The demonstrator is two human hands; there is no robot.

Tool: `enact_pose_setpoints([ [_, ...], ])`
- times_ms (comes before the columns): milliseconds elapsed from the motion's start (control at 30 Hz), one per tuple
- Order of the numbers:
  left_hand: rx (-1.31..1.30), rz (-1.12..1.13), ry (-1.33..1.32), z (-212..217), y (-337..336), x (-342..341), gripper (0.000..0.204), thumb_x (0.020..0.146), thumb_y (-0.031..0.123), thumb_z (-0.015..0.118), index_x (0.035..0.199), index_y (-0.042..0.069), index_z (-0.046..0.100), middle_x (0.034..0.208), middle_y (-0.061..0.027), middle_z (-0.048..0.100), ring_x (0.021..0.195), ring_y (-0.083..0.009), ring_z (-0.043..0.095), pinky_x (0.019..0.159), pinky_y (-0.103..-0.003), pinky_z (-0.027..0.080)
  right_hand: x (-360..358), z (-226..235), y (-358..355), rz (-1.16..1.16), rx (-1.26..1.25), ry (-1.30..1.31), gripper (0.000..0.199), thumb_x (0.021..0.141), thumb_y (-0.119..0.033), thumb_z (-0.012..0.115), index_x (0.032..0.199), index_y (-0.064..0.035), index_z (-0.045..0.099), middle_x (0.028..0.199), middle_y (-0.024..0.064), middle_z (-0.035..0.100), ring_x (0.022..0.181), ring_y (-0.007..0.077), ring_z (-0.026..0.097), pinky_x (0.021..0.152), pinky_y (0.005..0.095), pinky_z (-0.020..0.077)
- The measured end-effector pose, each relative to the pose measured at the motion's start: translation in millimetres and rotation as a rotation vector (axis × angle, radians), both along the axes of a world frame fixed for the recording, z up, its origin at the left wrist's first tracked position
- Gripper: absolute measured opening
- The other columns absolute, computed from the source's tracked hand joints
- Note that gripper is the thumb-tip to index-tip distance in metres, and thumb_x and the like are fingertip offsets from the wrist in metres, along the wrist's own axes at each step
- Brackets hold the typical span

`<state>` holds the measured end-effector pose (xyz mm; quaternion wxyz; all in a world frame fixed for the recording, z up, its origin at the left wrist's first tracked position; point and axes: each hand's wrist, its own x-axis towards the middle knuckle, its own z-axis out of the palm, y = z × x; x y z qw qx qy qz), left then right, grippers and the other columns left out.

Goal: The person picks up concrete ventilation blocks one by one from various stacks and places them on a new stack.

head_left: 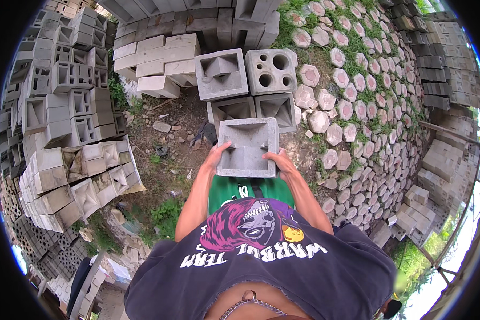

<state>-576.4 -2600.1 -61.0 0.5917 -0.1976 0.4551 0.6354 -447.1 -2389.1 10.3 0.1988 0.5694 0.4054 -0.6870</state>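
Observation:
A square grey concrete ventilation block, with slanted inner faces, is held in front of my body. My left hand grips its left side, the thumb over the rim. On the right side my right hand does the same, thumb on the inner edge. Just beyond the held block is a small stack: a block with a wedge-shaped centre and a block with several round holes lie on top of two more blocks, one being a block with a slanted recess.
Pale concrete blocks are piled at the far left of the stack. Rows of hollow blocks line the left side. Hexagonal pavers lie in grass on the right. Stones and rubble are scattered on the ground; more block stacks stand far right.

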Motion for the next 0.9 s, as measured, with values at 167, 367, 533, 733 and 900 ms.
enact_pose_setpoints([
  [167, -0.239, -0.198, 0.083, -20, -1, -28, 0.05, 0.082, 0.037, 0.068, 0.115, 0.001, 0.061, 0.108, -0.0102, 0.063, 0.092, -0.0219, 0.062, 0.081, -0.037, 0.05, -10, -13, -20, -0.018, 0.019, -0.068, 0.074, 0.063, -0.017, 0.076, 0.12, 0.0053, 0.035, 0.111, 0.0169, 0.05, 0.102, 0.0254, 0.053, 0.087, 0.0392, 0.0488],
  [367, -0.523, -0.469, 0.445, -40, 8, -64, 0.056, 0.074, 0.05, 0.071, 0.101, 0.001, 0.07, 0.095, -0.0116, 0.069, 0.087, -0.0216, 0.064, 0.078, -0.036, 0.049, -28, -57, -24, 0.083, 0.086, -0.038, 0.091, 0.062, -0.022, 0.076, 0.131, 0.0072, 0.024, 0.122, 0.0194, 0.045, 0.116, 0.0286, 0.046, 0.1, 0.0379, 0.0394],
  [533, -0.642, -0.478, 0.602, -70, -2, -67, 0.058, 0.075, 0.056, 0.067, 0.1, 0.003, 0.071, 0.095, -0.0178, 0.069, 0.089, -0.0297, 0.067, 0.08, -0.039, 0.049, -47, -96, 0, 0.161, 0.086, 0.072, 0.089, 0.062, -0.019, 0.073, 0.133, 0.0053, 0.025, 0.119, 0.018, 0.048, 0.11, 0.0276, 0.05, 0.095, 0.0371, 0.0421],
  [733, -0.887, -0.454, 0.744, -49, 24, -66, 0.056, 0.077, 0.056, 0.064, 0.097, 0.004, 0.071, 0.091, -0.0161, 0.07, 0.089, -0.0328, 0.067, 0.08, -0.041, 0.049, -64, -173, 13, 0.267, 0.17, 0.195, 0.079, 0.062, -0.018, 0.069, 0.131, 0.0068, 0.038, 0.119, 0.0164, 0.05, 0.104, 0.0236, 0.052, 0.089, 0.0353, 0.0449],
  [900, -0.908, -0.381, 0.851, -58, 32, -59, 0.059, 0.078, 0.056, 0.065, 0.096, 0.0, 0.071, 0.088, -0.0172, 0.07, 0.086, -0.0309, 0.066, 0.079, -0.041, 0.048, -59, -188, 15, 0.318, 0.284, 0.248, 0.088, 0.068, -0.026, 0.067, 0.138, 0.0121, 0.029, 0.146, 0.0261, 0.027, 0.139, 0.0316, 0.024, 0.112, 0.0335, 0.0246],
])
